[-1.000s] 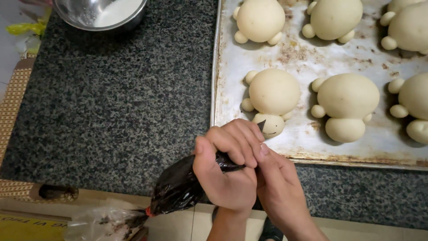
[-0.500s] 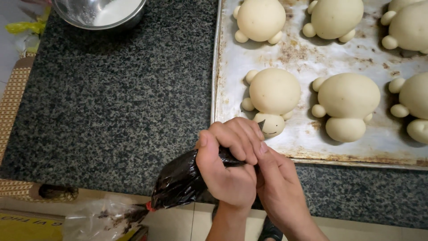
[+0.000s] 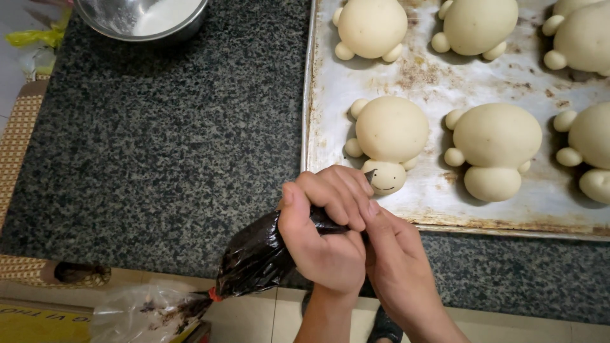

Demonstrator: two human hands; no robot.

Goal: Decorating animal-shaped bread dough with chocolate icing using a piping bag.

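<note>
From the head view, the left hand [image 3: 327,238] is closed around a dark piping bag [image 3: 257,257], the right hand [image 3: 394,254] pinching just behind its tip. The bag's long axis runs up-right, tip touching the small head of a turtle-shaped dough bun [image 3: 389,136] on the baking tray [image 3: 330,76].

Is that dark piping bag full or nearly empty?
Still fairly full: the piping bag bulges dark below the left hand, tied off with a red band; only its clear tail is empty.
</note>
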